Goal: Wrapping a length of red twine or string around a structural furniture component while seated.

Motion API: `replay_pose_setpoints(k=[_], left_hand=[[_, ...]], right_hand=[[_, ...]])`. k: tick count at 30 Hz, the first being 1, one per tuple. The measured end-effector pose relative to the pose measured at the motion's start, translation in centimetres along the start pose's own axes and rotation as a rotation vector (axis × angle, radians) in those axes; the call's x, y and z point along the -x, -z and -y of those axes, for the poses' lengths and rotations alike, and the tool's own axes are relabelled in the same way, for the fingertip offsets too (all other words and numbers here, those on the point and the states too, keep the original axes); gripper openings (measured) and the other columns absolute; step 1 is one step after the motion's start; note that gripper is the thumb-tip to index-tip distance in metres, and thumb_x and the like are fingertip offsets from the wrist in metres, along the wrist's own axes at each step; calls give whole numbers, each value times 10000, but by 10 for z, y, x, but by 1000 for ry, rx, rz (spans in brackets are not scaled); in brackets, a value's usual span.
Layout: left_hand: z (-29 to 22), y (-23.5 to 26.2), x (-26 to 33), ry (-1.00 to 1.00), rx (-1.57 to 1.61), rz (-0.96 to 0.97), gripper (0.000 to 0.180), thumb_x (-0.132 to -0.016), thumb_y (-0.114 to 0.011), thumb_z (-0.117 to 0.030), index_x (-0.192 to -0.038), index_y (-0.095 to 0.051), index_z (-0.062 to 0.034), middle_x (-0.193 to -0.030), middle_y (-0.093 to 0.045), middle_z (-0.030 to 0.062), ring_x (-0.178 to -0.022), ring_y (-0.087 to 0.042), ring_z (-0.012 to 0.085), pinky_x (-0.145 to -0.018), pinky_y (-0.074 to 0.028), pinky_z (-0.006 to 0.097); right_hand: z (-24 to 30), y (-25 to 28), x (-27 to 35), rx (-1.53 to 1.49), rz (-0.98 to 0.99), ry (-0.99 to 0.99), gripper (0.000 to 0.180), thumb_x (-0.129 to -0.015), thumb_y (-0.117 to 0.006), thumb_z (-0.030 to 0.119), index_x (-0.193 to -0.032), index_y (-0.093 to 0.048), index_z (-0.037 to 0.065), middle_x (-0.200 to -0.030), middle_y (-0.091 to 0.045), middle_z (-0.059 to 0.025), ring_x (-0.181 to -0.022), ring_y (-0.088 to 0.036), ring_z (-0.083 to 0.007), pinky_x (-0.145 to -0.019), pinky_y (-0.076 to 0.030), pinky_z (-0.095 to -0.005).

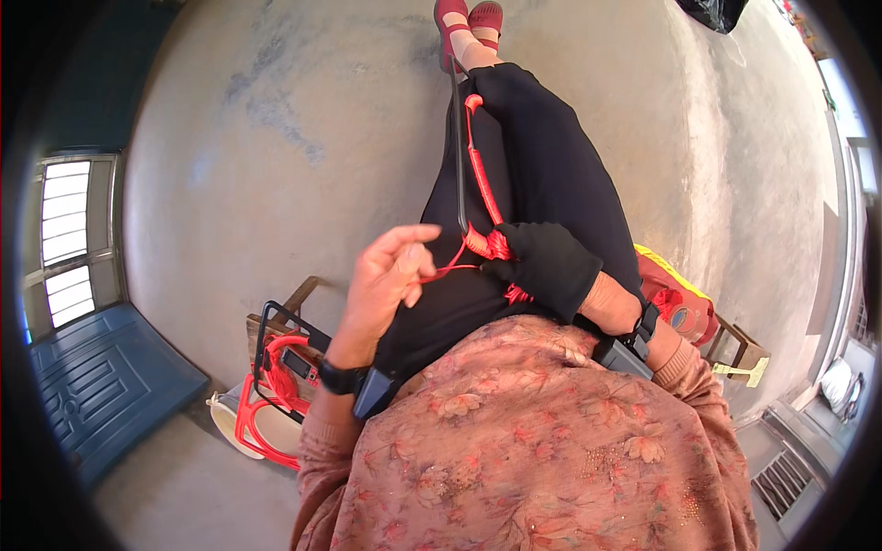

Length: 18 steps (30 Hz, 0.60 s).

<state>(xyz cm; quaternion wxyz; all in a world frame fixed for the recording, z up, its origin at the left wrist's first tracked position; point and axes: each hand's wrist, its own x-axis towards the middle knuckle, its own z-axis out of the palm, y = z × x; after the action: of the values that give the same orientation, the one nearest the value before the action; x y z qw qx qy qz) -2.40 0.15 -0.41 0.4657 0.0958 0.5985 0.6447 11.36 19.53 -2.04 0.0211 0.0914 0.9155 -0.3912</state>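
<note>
Roughly at 8 o'clock, well apart from both hands, sit a black rectangular frame (299, 323) and a red plastic piece (246, 418); clock centred on the gap between the hands, 12 towards the shoes (450, 20).

Next, at 9: left hand (390, 275), bare. Index reaches out towards 3, other fingers half curled, a thin red cord (457, 267) caught among them; exact pinch not clear. Cord crosses the gap to the right hand, nearly straight.

Middle: slim black frame (458, 156), over the dark trousers (560, 147). Long axis close to 12–6, far end near the shoes, near end between the hands. Bare black bar on its left; red binding (480, 174) along the right, bunching thickly at the near end.

At 3: right hand (547, 271), black-gloved, closed round that bunched near end, fingertips partly hidden. Loose red ends (517, 294) poke out below it.

Key relation, as I judge it: right hand is nearer and touching; left stands off to 9, joined by cord alone, which runs crosswise to the frame's length.

Farther right, between 3 and 4: red container with yellow rim (675, 269), beyond the right forearm.
</note>
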Motion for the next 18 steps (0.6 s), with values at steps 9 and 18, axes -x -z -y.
replay_pose_setpoints(k=[9, 18], left_hand=[[2, 1, 61, 269, 84, 107, 194, -978, -541, -173, -902, -595, -3, -549, -370, -68, -421, -281, 8, -378, -223, 184], [-21, -9, 43, 41, 463, 446, 220, -989, -507, -200, -989, -598, 0, -848, -622, 103, -679, -581, 118, -527, -453, 217]], right_hand=[[-31, 47, 12, -1561, -495, -321, 313, -983, -531, 286, -1108, -611, 11, -896, -658, -67, -782, -627, -152, -724, -493, -266], [-109, 121, 23, -1353, -627, -331, 477, -973, -517, 391, -1261, -521, 10, -974, -645, -122, -787, -633, -180, -594, -513, -294]])
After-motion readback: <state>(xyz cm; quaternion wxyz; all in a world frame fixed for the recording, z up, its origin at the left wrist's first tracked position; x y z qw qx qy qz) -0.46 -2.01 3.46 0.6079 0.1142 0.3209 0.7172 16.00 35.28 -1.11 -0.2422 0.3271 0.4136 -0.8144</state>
